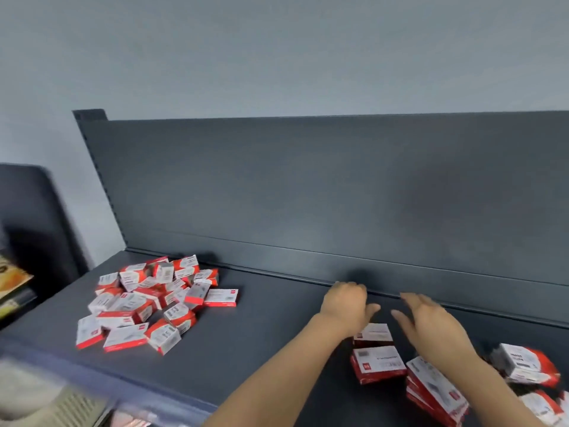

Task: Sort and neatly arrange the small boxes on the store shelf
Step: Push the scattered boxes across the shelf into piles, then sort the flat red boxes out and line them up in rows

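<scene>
Dozens of small red-and-white cardboard boxes (147, 303) lie in a jumbled heap at the left of the matte dark-grey metal shelf (261, 334), so I judge the sorting barely begun. Further right, the left hand (345, 306) hovers by the back ledge, fingers bent downward; whether they grip anything I cannot tell. Just beside it the right hand (431, 325) is spread flat and empty. Below them two boxes (378, 363) lie squared in a line, then a leaning stack (431, 392) and loose strays (526, 363).
</scene>
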